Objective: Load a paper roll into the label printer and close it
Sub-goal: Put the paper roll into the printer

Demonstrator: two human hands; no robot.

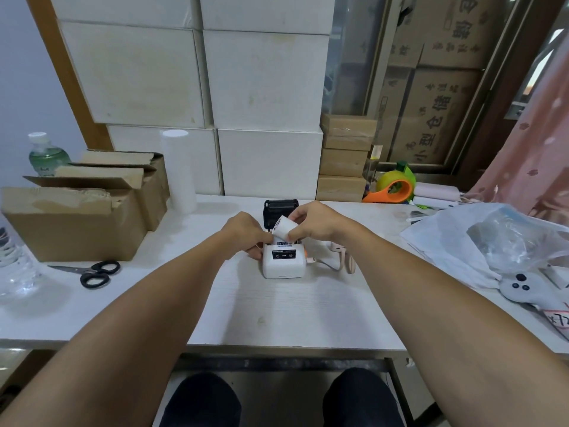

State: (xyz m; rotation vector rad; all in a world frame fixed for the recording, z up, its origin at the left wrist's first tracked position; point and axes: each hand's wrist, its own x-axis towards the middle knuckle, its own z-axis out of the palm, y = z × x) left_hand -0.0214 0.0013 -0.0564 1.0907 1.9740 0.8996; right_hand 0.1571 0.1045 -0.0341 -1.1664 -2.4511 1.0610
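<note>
A small white label printer [284,262] sits in the middle of the white table [277,315]. Its black lid [279,211] stands open at the back. Just above the open compartment is a white paper roll [284,228], pinched by my right hand [311,224] from the right side. My left hand [246,234] rests against the printer's left side, fingers touching the roll's loose end. The compartment itself is mostly hidden by the roll and my fingers.
Black-handled scissors [92,272] lie left of the printer, in front of open cardboard boxes [77,217]. A tall white roll [178,171] stands behind. A pink cable [338,257] trails right of the printer. A plastic bag [492,241] and grey controller [520,288] sit at right.
</note>
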